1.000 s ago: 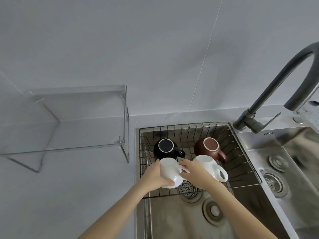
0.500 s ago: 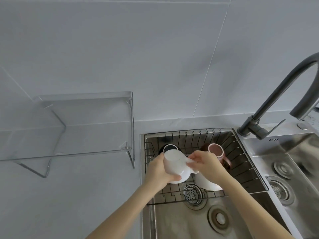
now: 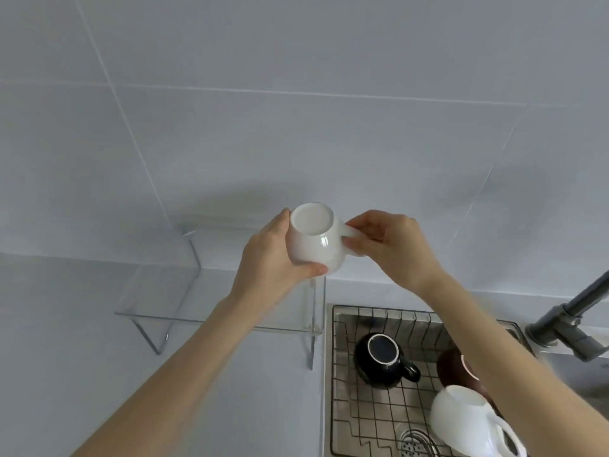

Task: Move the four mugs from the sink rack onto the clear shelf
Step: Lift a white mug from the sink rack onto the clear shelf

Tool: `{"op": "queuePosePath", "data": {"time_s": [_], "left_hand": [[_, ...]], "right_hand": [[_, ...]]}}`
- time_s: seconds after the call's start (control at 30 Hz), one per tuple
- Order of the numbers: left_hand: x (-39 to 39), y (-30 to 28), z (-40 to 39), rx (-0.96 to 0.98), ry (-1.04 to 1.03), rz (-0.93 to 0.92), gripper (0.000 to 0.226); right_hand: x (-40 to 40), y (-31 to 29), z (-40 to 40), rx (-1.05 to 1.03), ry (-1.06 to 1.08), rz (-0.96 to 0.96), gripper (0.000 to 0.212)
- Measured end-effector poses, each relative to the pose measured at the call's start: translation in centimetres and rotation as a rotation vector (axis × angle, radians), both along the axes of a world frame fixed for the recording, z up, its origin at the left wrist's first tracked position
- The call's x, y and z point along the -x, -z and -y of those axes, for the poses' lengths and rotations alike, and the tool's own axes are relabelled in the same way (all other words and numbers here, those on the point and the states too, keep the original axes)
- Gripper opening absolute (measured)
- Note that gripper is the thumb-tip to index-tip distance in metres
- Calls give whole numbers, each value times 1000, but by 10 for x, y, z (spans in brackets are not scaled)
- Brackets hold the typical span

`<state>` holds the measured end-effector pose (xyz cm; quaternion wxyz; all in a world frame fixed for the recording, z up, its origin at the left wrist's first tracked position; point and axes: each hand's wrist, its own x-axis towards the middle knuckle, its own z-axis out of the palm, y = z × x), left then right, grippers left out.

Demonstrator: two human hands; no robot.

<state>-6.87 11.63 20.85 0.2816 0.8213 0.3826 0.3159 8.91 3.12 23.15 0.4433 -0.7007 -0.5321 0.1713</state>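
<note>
A white mug is held upside down in the air above the right end of the clear shelf. My left hand wraps its body from the left. My right hand pinches its handle from the right. Three mugs stay in the wire sink rack: a black mug bottom up, a brown mug partly hidden by my right forearm, and a second white mug on its side at the front.
The clear shelf stands on the white counter against the tiled wall, just left of the sink. A dark faucet rises at the right edge. A drain strainer lies under the rack.
Both hands lifted the white mug out of the rack and carried it up and left, over the shelf's right end. The view tilted upward.
</note>
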Motion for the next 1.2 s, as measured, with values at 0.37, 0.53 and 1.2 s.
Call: {"op": "queuePosePath", "data": {"time_s": [0.37,0.53,1.2], "left_hand": [[73,22,-87,66,-303,-14,85],[90,41,-109,101,-384,25,71],[97,70,-150,130,-432,-19,55]], "right_hand": [[58,30,-135,77,-264,-89,14],[76,47,-177,127,-347,-108,15],[97,82,-223,89,-313,-54,23]]}}
